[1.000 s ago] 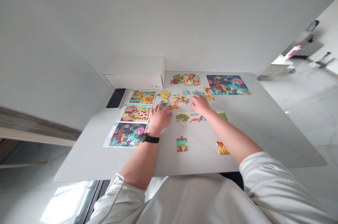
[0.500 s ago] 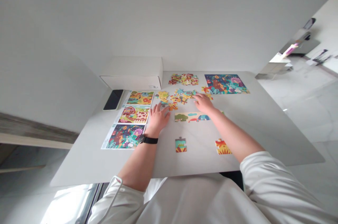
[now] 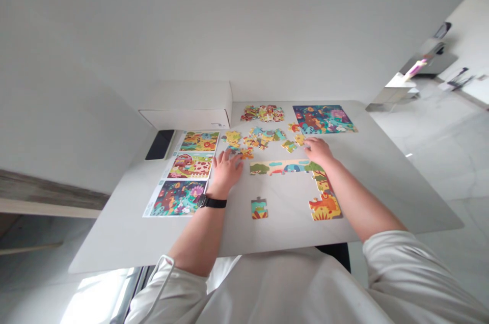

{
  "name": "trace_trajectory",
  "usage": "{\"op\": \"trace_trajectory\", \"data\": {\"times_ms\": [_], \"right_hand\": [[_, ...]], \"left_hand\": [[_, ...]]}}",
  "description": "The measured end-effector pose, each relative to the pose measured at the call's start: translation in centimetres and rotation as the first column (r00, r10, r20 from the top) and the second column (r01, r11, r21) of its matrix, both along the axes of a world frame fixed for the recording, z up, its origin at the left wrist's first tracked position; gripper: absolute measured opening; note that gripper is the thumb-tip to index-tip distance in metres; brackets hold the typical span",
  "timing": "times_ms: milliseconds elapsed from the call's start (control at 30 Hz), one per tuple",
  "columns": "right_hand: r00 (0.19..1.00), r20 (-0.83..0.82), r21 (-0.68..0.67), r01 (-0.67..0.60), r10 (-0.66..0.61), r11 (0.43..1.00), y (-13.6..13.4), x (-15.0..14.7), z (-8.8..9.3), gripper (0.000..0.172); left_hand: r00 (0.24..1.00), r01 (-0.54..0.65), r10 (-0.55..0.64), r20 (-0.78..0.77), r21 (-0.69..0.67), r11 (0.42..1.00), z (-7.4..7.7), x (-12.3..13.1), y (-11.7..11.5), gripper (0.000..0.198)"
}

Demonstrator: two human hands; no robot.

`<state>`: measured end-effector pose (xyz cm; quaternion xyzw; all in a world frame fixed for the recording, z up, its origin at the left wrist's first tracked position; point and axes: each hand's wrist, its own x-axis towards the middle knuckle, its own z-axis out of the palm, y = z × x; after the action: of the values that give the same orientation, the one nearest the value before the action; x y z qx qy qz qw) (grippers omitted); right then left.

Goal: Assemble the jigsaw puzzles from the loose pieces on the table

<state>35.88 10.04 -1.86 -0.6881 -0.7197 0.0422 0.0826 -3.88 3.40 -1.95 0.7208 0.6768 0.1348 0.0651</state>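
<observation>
My left hand (image 3: 225, 171) lies flat on the white table (image 3: 382, 186) with fingers spread, its fingertips touching loose puzzle pieces (image 3: 260, 139). My right hand (image 3: 318, 150) rests palm down to the right of those pieces, fingers on a piece near the top right corner of a partly joined puzzle border (image 3: 282, 167). That border runs down the right side to an orange corner section (image 3: 324, 206). A lone blue and red piece (image 3: 259, 208) lies near the front.
A finished dark blue puzzle (image 3: 323, 119) sits at the back right, a second heap of pieces (image 3: 263, 113) beside it. Three picture cards (image 3: 189, 166) lie at the left, with a black phone (image 3: 159, 143) and a white box (image 3: 187, 105) behind them.
My right hand has slid to the right from the middle of the loose pieces to the border's top right corner, uncovering the border's right side. My left hand stayed put.
</observation>
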Motion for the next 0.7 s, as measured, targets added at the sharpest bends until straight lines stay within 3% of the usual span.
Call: {"op": "trace_trajectory", "data": {"times_ms": [233,500,700], "right_hand": [[0.998,-0.028,0.073,-0.06,0.062,0.996,-0.6,-1.7,0.7,0.04],[0.999,-0.021,0.021,-0.036,0.036,0.999,0.0,-4.5,0.6,0.039],[0.993,-0.028,-0.015,-0.118,0.117,0.993,0.9,-5.2,0.6,0.045]], "left_hand": [[1.0,-0.021,0.022,-0.013,0.03,0.999,0.0,0.0,0.0,0.045],[1.0,0.011,-0.011,0.014,0.037,0.999,-0.1,-0.1,0.0,0.044],[0.997,0.075,-0.075,0.016,0.023,0.997,-0.2,-0.1,0.1,0.044]]}}
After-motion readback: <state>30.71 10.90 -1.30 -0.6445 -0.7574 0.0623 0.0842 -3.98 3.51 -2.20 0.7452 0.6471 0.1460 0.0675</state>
